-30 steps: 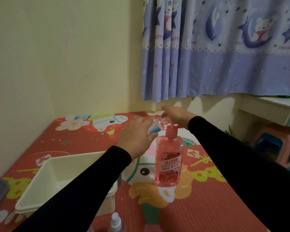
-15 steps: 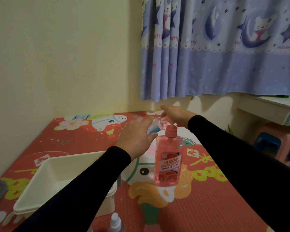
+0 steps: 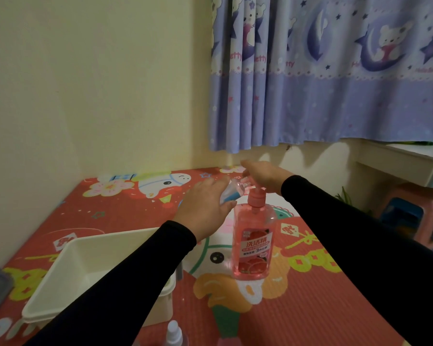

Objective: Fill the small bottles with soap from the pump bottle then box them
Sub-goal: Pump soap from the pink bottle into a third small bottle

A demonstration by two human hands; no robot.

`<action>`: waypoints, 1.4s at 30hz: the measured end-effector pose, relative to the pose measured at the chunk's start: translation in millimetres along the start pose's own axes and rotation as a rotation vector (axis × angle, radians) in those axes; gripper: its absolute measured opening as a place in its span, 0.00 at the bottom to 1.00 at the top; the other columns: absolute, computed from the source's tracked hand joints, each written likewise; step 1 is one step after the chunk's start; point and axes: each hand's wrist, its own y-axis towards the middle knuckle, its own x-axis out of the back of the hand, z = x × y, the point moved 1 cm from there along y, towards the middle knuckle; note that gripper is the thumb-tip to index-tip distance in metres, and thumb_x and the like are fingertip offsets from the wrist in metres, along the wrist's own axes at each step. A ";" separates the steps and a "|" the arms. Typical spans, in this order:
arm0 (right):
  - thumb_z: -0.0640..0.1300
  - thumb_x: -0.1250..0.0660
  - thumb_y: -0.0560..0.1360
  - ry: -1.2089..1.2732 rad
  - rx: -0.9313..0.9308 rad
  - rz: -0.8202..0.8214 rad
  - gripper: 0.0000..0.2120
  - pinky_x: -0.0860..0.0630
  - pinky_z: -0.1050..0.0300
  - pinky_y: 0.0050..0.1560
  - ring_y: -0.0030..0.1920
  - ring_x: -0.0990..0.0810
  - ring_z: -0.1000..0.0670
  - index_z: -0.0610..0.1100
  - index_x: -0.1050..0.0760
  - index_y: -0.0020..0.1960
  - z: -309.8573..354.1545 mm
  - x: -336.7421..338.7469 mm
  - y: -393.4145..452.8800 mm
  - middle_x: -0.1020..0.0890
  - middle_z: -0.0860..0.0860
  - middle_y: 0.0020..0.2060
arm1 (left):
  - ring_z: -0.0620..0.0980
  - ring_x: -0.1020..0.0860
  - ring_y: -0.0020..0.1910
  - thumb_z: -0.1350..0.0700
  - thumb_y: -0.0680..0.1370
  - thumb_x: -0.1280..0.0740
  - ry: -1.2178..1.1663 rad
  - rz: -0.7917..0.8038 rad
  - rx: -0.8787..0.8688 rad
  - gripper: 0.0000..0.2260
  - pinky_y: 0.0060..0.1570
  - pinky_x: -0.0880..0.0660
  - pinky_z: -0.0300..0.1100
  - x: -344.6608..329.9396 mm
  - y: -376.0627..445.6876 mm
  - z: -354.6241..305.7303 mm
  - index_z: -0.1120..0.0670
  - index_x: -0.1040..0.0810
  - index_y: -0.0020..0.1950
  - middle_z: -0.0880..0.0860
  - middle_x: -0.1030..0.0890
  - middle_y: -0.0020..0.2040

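A person's left hand [image 3: 205, 208] grips a small clear bottle [image 3: 231, 192], tilted at the spout of a pink pump bottle [image 3: 254, 242] standing mid-mat [image 3: 310, 308], while the right hand [image 3: 264, 174] rests flat on the pump head; a white box [image 3: 68, 275] sits near the mat's left edge

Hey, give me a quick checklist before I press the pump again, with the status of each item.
1. Small bottle held in left hand: ok.
2. Its mouth under the pump spout: cannot tell, the right hand hides it.
3. Right hand on the pump head: ok.
4. Pump bottle upright on the mat: ok.
5. Soap left in the pump bottle: ok.
6. Box open beside you: ok.
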 end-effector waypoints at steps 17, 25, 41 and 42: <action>0.54 0.50 0.81 -0.086 0.035 -0.033 0.22 0.32 0.50 0.57 0.51 0.28 0.45 0.41 0.25 0.60 -0.6 1.6 -0.7 0.23 0.46 0.48 | 0.53 0.29 0.60 0.46 0.79 0.38 0.009 0.000 0.004 0.23 0.57 0.32 0.45 3.1 -1.7 -2.5 0.50 0.35 0.72 0.52 0.26 0.60; 0.49 0.48 0.82 0.006 0.005 -0.036 0.23 0.34 0.54 0.46 0.37 0.30 0.50 0.31 0.25 0.59 -13.3 -11.7 3.7 0.26 0.48 0.35 | 0.52 0.31 0.63 0.45 0.80 0.39 -0.002 0.020 0.034 0.25 0.59 0.36 0.42 -5.9 -8.0 -1.5 0.48 0.39 0.75 0.51 0.28 0.62; 0.46 0.51 0.83 0.022 0.003 -0.021 0.23 0.36 0.59 0.39 0.33 0.35 0.54 0.29 0.28 0.61 -12.2 -11.9 7.7 0.27 0.47 0.36 | 0.53 0.31 0.63 0.46 0.80 0.39 -0.009 0.030 0.030 0.25 0.60 0.35 0.43 -8.1 -6.5 0.1 0.50 0.39 0.75 0.52 0.28 0.62; 0.46 0.51 0.83 0.016 0.005 -0.011 0.22 0.37 0.61 0.38 0.33 0.36 0.55 0.29 0.28 0.61 -12.6 -11.8 8.4 0.28 0.47 0.36 | 0.53 0.31 0.63 0.46 0.80 0.38 -0.004 0.034 0.026 0.25 0.60 0.35 0.43 -6.9 -5.6 0.7 0.50 0.38 0.75 0.52 0.28 0.62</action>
